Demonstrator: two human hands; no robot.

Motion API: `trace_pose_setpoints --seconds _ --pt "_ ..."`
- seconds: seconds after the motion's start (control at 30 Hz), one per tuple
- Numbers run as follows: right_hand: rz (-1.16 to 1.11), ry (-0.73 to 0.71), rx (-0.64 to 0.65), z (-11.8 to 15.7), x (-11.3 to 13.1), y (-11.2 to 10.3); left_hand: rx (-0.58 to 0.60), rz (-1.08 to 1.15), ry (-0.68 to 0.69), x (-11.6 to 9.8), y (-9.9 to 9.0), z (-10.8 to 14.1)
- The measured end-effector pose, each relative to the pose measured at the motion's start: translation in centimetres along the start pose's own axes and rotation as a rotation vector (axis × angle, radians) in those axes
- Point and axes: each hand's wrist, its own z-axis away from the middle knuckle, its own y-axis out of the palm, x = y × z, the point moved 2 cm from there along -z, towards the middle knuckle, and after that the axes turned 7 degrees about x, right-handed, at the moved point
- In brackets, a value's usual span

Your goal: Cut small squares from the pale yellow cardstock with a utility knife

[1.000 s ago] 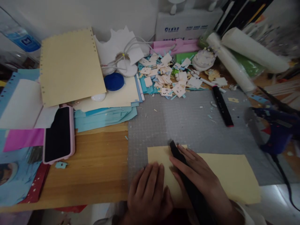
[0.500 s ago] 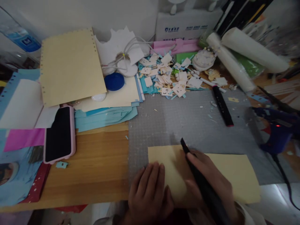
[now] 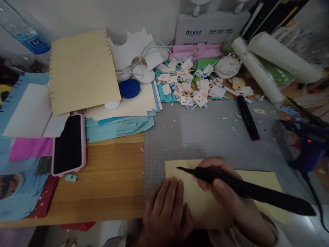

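A pale yellow paper sheet (image 3: 191, 175) lies on the grey cutting mat (image 3: 205, 130) at the near edge. My left hand (image 3: 167, 209) rests flat on its left part, fingers extended and pointing away from me. My right hand (image 3: 226, 188) grips a long black pen-like tool (image 3: 252, 188) above the sheet. The tool slants, its thin dark tip pointing left, just beyond my left fingertips. Whether the tip touches the paper I cannot tell. More yellow paper (image 3: 264, 180) shows to the right of my right hand.
Small paper cutouts with faces (image 3: 187, 85) are heaped behind the mat. A black marker (image 3: 248, 118) lies at right, near a blue glue gun (image 3: 308, 147) with a red light and cable. At left are a phone (image 3: 69, 144), stacked papers (image 3: 120, 127) and a blue lid (image 3: 129, 88).
My right hand has turned the black tool from steep to nearly level, its tip swinging left and nearer over the sheet. My left hand stays on the paper; the whole view has shifted slightly.
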Motion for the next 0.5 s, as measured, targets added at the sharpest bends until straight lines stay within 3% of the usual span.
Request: trace_pose_setpoints --seconds 0.33,0.5 --pt "0.218 -0.127 0.161 -1.4 1.8 -0.1 0.001 -0.014 -0.010 0.0 0.0 -0.2" --pt "0.279 -0.102 0.142 -2.0 1.5 0.4 -0.024 -0.016 -0.021 -0.1 -0.2 -0.3"
